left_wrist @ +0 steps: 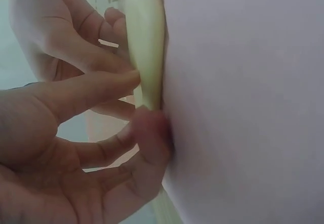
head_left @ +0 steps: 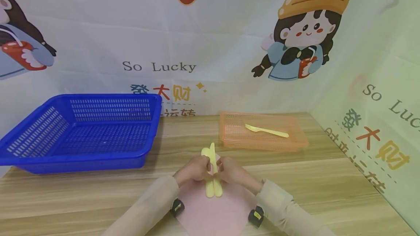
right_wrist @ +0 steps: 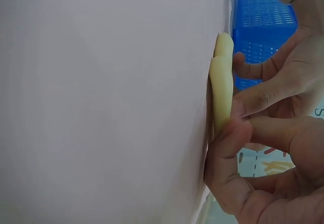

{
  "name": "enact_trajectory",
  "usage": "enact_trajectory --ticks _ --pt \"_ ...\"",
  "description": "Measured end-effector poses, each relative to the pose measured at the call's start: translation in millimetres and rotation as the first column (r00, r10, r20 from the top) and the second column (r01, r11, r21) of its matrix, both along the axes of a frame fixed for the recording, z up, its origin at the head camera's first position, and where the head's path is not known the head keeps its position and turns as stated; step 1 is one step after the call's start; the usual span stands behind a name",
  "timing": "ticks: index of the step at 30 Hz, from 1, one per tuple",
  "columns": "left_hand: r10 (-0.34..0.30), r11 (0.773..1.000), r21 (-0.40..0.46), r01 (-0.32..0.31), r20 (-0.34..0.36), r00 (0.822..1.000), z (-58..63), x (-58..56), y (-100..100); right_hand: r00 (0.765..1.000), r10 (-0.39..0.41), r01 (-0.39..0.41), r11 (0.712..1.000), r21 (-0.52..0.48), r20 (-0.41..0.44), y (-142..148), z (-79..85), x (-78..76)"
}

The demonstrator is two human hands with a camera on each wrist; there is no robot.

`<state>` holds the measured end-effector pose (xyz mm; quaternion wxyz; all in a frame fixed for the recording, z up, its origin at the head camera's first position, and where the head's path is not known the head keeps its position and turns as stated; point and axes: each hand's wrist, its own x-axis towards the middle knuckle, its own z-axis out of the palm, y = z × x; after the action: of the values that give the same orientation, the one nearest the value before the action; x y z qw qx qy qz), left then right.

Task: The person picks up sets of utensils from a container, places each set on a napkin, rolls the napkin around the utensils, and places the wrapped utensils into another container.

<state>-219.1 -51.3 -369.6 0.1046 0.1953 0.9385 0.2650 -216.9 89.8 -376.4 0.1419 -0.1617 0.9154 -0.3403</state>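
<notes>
- We see a pale-yellow spoon [head_left: 209,190], handle end rounded; left hand [head_left: 194,168] pinches it.
- Alongside, matching knife [head_left: 214,162], tip narrow; right hand [head_left: 233,171] pinches it.

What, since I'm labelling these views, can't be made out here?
Head: middles of the yellow spoon and knife, partly covered by left hand and right hand.
Left wrist: spoon's bowl, behind the left hand.
Right wrist: knife's tip, behind the right hand.
Head: near end of the pink sheet, cut off by the bottom edge.

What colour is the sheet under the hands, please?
The sheet is pale pink, clearest in the head view.
</notes>
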Motion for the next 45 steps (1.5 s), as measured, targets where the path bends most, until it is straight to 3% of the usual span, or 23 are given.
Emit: enact_trajectory --ticks 7,14,20,25,34,45 --pt "-0.006 1.000 -0.024 0.007 0.050 0.999 4.7 2.6 0.5 0.988 0.139 -0.135 0.989 0.064 -0.064 4.2 2.1 1.2" --pt "-0.101 0.991 -0.073 0.109 0.106 0.989 3.7 7.0 -1.5 0.944 0.325 -0.315 0.939 0.139 -0.058 13.4 11.1 10.1" --pt "-0.148 0.976 -0.150 0.158 0.079 0.986 2.7 15.0 0.9 0.942 0.337 -0.323 0.910 0.259 -0.011 13.7 14.8 17.7" --pt "-0.147 0.973 -0.168 0.156 0.063 0.987 4.2 17.7 3.1 0.935 0.351 -0.320 0.895 0.310 -0.051 12.3 10.5 18.8" --pt "-0.085 0.987 -0.121 0.103 0.144 0.986 7.2 14.8 2.9 0.909 0.399 -0.362 0.898 0.249 -0.118 13.4 5.5 15.1" --pt "-0.148 0.975 -0.156 0.158 0.075 0.986 6.4 12.1 -0.3 0.911 0.394 -0.357 0.903 0.239 -0.126 13.2 3.1 13.2"
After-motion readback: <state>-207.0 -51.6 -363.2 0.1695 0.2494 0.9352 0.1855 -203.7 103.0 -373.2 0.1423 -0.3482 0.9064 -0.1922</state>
